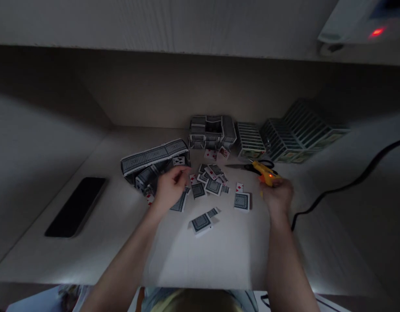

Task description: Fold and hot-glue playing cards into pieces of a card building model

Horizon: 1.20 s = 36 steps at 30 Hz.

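Left hand: the bare left hand (170, 186) is hovering in front of a long, open, grey-and-white box of patterned playing cards (154, 157); thumb and fingertips are sitting close together, but whether they are pinching anything cannot be told. Fingertips would do best bracing cards well away from any fresh glue.
Loose cards: blue-backed, white-edged paper cards (213, 187) are lying piled between the hands; lifting each by its edges would probably avoid creasing.
Scissors: black-handled metal scissors (237, 166) are resting near the glue gun, so its hand needs room to swing.
Glue gun: the right hand (278, 195) is wrapping firmly round a yellow plastic glue gun (267, 173), whose light is glowing; the nozzle is likely hot, and thin, short beads should suit thin card.
Counter: the pale, smooth counter (206, 260) is carrying a black flat phone (75, 207) at left and green-and-white ridged stacks (304, 130) at right.
Room: dim light is falling beneath a pale overhead shelf (187, 26); a black cable (336, 190) is curving along the right side.
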Each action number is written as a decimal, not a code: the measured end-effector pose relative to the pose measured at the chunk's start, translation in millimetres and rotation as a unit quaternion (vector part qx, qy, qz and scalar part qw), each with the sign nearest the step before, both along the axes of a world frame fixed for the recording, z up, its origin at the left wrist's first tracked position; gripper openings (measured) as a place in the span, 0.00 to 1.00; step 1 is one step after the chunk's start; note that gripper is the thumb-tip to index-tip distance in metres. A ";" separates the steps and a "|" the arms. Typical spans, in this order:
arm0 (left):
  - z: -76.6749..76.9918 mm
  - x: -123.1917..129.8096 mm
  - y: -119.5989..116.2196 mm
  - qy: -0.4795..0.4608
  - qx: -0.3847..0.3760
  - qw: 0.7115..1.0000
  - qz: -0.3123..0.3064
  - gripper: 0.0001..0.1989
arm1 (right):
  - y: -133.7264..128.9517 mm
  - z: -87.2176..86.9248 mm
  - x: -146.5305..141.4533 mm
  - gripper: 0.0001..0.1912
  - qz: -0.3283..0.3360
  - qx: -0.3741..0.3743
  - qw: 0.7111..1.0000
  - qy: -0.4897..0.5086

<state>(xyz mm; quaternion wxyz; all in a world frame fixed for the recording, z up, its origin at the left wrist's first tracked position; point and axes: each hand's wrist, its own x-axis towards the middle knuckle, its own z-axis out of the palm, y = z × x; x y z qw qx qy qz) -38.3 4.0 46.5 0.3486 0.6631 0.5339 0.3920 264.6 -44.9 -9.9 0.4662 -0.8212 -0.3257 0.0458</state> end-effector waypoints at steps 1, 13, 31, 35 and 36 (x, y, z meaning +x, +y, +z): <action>0.8 7.3 -0.5 0.025 0.015 0.999 -0.016 0.13 | 2.0 1.2 -2.1 0.18 -0.026 0.023 0.999 0.037; 12.4 102.8 71.8 0.274 0.191 0.935 -0.117 0.15 | 1.3 30.8 -25.9 0.17 0.078 0.132 0.876 0.457; 30.2 66.8 67.9 0.056 0.048 0.997 -0.022 0.09 | -7.7 55.8 -52.1 0.09 0.289 0.151 0.779 0.535; 20.1 35.3 32.7 -0.079 -0.045 0.995 -0.045 0.09 | -12.2 58.2 -63.2 0.11 0.317 0.090 0.786 0.523; 16.7 30.2 24.8 -0.091 -0.056 0.993 -0.046 0.10 | -13.7 58.3 -65.8 0.12 0.342 0.078 0.778 0.521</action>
